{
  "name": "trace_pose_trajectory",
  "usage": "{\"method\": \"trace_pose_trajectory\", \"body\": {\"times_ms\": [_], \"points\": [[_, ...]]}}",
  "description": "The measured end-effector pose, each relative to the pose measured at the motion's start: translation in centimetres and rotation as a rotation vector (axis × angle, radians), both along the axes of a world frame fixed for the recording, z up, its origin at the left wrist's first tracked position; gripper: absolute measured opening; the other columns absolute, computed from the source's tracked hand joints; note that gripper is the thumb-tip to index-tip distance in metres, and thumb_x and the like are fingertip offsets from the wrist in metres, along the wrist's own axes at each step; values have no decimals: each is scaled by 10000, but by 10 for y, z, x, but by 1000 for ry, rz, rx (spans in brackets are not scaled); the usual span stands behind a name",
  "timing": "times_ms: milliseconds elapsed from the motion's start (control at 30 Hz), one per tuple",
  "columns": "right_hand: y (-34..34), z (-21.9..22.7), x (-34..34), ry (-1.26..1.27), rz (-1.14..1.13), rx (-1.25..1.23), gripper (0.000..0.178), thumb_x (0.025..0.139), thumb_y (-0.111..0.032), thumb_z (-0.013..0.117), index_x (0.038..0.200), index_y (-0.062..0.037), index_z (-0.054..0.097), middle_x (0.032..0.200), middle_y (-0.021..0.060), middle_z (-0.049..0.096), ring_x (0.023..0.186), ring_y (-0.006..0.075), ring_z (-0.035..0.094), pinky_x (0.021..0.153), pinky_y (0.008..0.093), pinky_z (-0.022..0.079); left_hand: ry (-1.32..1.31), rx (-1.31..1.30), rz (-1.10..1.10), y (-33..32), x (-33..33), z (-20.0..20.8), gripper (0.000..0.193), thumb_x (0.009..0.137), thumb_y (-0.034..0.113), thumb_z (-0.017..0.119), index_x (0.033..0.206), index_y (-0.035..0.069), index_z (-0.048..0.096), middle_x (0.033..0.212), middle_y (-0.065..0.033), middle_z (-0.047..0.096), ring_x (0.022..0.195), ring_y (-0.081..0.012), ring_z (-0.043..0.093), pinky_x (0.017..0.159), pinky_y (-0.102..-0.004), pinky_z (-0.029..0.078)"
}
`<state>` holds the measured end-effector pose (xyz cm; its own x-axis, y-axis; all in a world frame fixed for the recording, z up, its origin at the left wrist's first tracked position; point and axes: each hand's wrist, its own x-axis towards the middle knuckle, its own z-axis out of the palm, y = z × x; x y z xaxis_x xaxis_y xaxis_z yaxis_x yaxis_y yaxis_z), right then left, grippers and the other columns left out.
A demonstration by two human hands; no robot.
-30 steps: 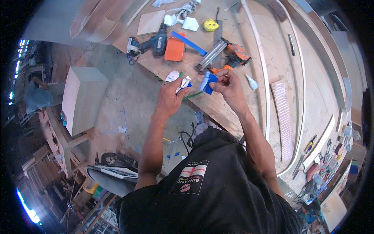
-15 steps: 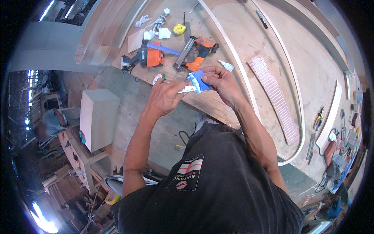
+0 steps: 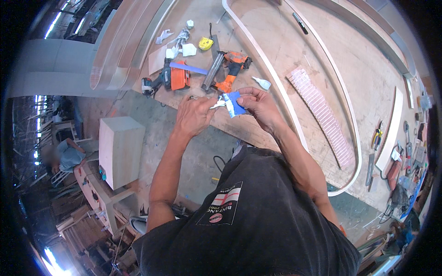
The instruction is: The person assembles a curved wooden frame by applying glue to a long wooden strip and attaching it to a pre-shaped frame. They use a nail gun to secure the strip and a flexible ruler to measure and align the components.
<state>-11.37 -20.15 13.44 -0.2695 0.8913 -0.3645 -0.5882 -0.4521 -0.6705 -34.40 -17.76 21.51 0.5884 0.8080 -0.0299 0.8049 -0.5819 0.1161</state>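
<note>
we held both hands raised, close together, over the near edge of the wooden table [image 3: 282, 51]. our left hand [image 3: 192, 116] was closed, its fingertips gripping a crumpled white piece [image 3: 221, 104]. our right hand [image 3: 259, 106] pinched a small blue piece [image 3: 239, 106] between thumb and fingers; its pale side faced the white one, and we could not tell whether the two touched. just beyond our hands lay an orange-and-black nail gun [image 3: 234, 68], with a white bottle [image 3: 261, 83] to its right. to its left we saw a blue strip [image 3: 195, 69] lying across an orange case [image 3: 180, 82], a drill [image 3: 159, 80] beside that. farther off sat a yellow tape measure [image 3: 206, 43].
</note>
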Motion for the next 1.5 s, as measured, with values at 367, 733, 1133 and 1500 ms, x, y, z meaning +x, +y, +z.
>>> {"method": "trace_pose_trajectory", "body": {"times_ms": [367,733,1133,1500], "points": [[26,-34,-24,-28,135,2,339,904,-43,740,1227,1,646,1043,73,748,891,129,705,813,282,572,-124,-104,276,59,-60,-82,245,957,284,635,1127,111,670,915,-166,722,859,-406,684,716,-536,480],[-10,-54,44,-129,-250,-213,443,908,-83,733,1311,44,601,1120,113,726,978,188,692,890,330,563,-345,-195,312,92,-120,-175,269,984,312,631,1122,81,629,933,-207,706,881,-431,677,699,-541,476],[72,-81,-109,96,-4,-228,240,970,-112,678,1199,-43,687,1035,17,719,882,94,675,739,257,558,-381,-338,116,75,-102,-77,230,995,296,597,1058,77,627,894,-158,691,828,-386,638,773,-464,425],[67,-72,-109,106,-2,-194,229,952,-116,701,1171,-51,690,1048,14,718,889,104,684,783,268,575,-259,-136,53,81,-104,-87,187,958,273,630,997,91,616,836,-116,678,778,-358,637,758,-485,409]]}}
